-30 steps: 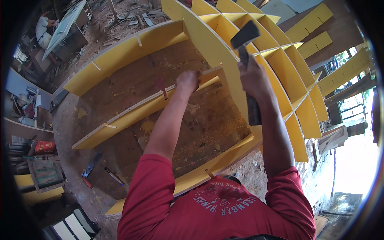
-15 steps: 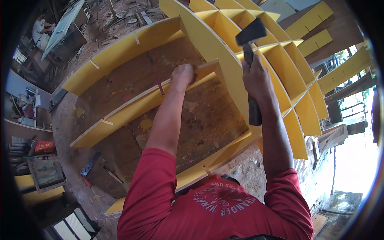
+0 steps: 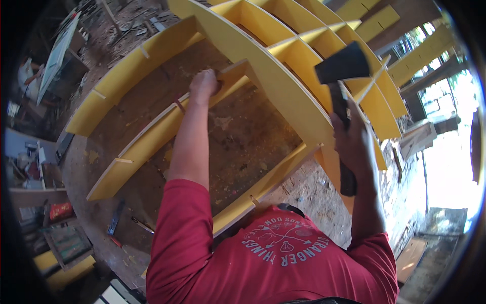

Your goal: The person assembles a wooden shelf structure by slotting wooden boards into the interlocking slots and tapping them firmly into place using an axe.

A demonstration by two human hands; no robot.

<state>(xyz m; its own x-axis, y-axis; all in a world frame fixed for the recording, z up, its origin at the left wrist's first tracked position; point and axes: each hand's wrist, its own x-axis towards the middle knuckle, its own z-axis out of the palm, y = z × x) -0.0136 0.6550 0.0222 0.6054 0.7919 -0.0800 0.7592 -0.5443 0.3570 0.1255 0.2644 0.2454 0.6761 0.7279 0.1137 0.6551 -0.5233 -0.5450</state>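
My right hand (image 3: 352,139) is wrapped round the dark handle of a hatchet (image 3: 344,63), raised over the yellow frame with its black head up and flaring to the right. My left hand (image 3: 204,86) grips the top edge of the middle yellow board (image 3: 152,138), near where that board meets a long curved yellow panel (image 3: 238,45). Its fingertips are partly hidden behind the board. A small reddish strip (image 3: 179,105) stands at the board's edge beside my left wrist. Another notched yellow board (image 3: 126,76) runs parallel, farther off.
Crossed yellow panels (image 3: 283,30) form a grid beyond the curved panel. A saw (image 3: 115,220) and a slim tool (image 3: 143,224) lie on the stained brown surface at left. Another person (image 3: 29,78) works at the far left. Scrap wood covers the ground behind.
The hatchet has come up closer to the camera, its head now larger in view. My left hand keeps its grip on the board, while the whole view has shifted slightly.
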